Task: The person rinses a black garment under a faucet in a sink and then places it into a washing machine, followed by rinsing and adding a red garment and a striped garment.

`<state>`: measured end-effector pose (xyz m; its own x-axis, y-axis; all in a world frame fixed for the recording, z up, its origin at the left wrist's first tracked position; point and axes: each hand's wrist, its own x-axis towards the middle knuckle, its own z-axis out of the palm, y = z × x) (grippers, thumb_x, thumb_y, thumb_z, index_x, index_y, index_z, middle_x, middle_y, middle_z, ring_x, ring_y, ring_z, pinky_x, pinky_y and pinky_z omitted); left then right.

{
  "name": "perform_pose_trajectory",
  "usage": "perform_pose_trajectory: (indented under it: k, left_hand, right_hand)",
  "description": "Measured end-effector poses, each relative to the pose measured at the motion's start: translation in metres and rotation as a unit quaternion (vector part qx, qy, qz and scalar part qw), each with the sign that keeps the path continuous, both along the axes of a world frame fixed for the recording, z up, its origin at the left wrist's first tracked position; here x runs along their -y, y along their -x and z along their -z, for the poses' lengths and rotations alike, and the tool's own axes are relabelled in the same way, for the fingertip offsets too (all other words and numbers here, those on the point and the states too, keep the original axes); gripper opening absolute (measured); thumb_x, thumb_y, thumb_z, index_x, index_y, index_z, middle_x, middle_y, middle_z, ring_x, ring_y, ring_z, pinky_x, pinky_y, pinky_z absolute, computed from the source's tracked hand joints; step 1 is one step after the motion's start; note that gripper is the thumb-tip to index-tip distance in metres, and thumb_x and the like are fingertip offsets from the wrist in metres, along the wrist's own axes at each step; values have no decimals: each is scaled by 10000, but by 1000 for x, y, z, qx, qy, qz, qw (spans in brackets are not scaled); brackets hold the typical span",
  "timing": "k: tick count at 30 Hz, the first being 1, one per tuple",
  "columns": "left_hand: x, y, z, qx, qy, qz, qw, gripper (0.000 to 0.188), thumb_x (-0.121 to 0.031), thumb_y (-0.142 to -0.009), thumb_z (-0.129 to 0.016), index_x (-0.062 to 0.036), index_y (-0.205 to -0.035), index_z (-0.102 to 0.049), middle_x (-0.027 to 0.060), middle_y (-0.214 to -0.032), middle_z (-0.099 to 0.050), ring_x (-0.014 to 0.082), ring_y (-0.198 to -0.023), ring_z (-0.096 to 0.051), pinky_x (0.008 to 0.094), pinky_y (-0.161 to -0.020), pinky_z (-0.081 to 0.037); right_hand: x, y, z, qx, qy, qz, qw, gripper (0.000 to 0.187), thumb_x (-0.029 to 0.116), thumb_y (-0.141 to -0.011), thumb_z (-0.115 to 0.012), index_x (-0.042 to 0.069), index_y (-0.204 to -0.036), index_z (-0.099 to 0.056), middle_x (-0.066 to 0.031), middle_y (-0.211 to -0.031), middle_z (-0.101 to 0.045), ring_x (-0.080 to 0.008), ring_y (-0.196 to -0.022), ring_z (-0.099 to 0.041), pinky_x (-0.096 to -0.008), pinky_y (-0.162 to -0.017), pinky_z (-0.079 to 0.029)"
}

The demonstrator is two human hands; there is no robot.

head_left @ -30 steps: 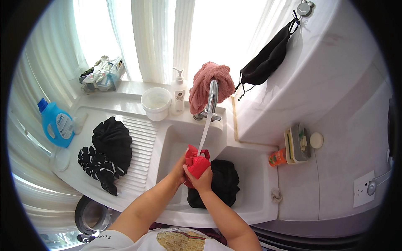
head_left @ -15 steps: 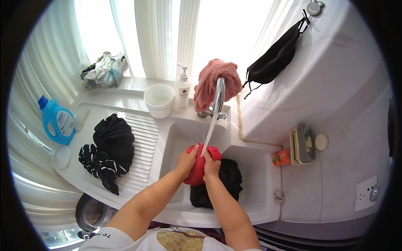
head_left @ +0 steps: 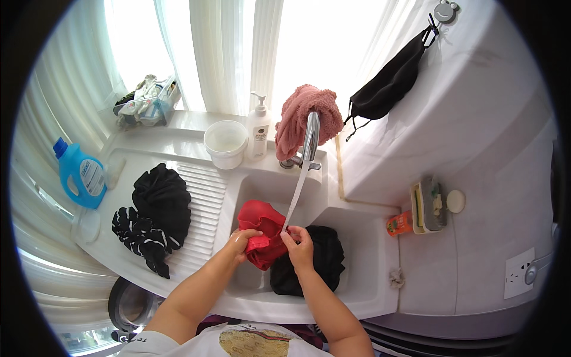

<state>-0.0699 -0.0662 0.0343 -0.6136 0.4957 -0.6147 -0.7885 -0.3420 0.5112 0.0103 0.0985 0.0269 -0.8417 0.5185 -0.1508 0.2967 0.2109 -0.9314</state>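
Observation:
A wet red garment (head_left: 257, 215) is stretched between my two hands above the sink (head_left: 380, 262); its exact kind is hard to make out. My left hand (head_left: 239, 243) is closed on its left side, thumb over the cloth. On the right edge, my right hand (head_left: 300, 245) pinches the fabric. Water (head_left: 297, 199) runs from the chrome faucet (head_left: 310, 140) onto the edge by my right fingers. Below and right of the garment, a black cloth (head_left: 324, 256) lies in the basin, partly hidden behind my right hand and forearm.
Black clothing (head_left: 162, 199) and a black-and-white patterned cloth (head_left: 134, 229) lie on the ribbed washboard. A blue detergent bottle (head_left: 83, 175), white tub (head_left: 226, 143) and pump bottle (head_left: 257, 131) stand around the basin. A pink towel (head_left: 303, 113) hangs behind the faucet.
The red garment was bunched in both hands under the stream. Now it is spread wider, with my left hand moved left and lower and my right hand holding its edge at the water.

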Motion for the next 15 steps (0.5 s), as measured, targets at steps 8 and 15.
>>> perform_pose_trajectory:
  k: [8, 15]
  left_hand:
    - [-6, 3, -16, 54, -91, 134, 985, 375, -20, -785, -643, -2, -1147, -544, 136, -1048, -637, 224, -910, -662, 384, -836, -563]
    - [-9, -21, -43, 2, 73, 153, 985, 789, -755, -785, -490, -160, -1303, -478, 118, -1227, -565, 294, -1107, -559, 521, -865, -462]
  right_hand:
    - [-12, 26, -24, 5, 415, -10, 910, 539, 281, -779, -763, -5, -1179, -542, -133, -1080, -626, -215, -972, -608, -351, -859, -484]
    - [24, 8, 3, -125, 83, 119, 982, 464, 149, -731, -783, -14, -1107, -566, -153, -1106, -598, -235, -987, -592, -343, -876, -472]
